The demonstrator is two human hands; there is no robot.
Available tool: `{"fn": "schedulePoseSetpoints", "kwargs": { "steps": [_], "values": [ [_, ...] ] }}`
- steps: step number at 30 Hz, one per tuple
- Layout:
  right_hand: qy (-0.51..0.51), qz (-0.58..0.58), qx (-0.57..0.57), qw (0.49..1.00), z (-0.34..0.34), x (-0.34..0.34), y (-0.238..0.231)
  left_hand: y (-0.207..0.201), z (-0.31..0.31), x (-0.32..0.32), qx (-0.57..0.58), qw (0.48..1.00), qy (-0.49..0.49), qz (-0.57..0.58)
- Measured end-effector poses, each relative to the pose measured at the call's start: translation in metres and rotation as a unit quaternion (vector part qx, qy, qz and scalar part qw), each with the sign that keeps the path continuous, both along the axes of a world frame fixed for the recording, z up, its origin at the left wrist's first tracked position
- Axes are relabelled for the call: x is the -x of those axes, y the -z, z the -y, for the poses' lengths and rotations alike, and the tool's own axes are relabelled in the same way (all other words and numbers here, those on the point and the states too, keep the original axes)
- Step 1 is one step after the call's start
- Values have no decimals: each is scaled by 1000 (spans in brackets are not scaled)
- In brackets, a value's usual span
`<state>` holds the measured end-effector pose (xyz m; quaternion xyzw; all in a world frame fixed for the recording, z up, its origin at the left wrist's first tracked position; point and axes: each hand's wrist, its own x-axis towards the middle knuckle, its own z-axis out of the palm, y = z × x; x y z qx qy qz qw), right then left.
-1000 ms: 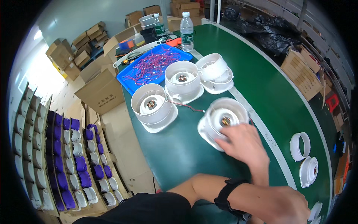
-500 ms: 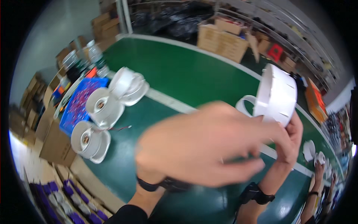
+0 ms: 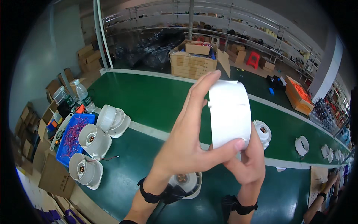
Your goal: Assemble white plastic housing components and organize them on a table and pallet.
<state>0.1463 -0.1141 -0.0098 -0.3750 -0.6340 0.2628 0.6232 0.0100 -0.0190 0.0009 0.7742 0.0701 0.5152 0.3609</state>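
Observation:
A wide white plastic ring (image 3: 231,114) is held up above the green table, its smooth outer wall facing me. My left hand (image 3: 190,130) is closed on its left side, fingers along the edge and thumb pressed on the lower part of the wall. Below and behind the ring, my right hand (image 3: 248,160) grips its lower right; some of its fingers are hidden. A round white housing with a copper-coloured centre (image 3: 190,186) sits on the table beneath my left wrist, partly covered by it. Another white housing (image 3: 263,130) stands beyond my right hand.
Several white fan housings (image 3: 93,140) stand at the left beside a blue tray (image 3: 91,118) of red and purple wires. A plastic bottle (image 3: 84,97) is behind them. Farther right is a loose white ring (image 3: 302,145). Another person's arm (image 3: 319,198) reaches in at the lower right.
My left hand, blurred in front of the ring before, now grips its left side. The ring has shifted left and turned its outer wall toward me. The view has tilted upward.

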Motion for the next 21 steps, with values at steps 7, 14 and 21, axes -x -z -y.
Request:
{"fn": "schedulePoseSetpoints", "kwargs": {
  "steps": [7, 14, 21],
  "values": [
    [-27, 82, 29, 996, 3, 4, -6, -6, 1, 9, 78, 993, 32, 80],
    [-59, -45, 54, 996, 9, 9, -4, -3, -2, 10, 18, 998, 59, 16],
    [42, -50, 50, 997, 11, 18, -6, 0, -10, 4, -70, 996, 44, 36]
  ]
}}
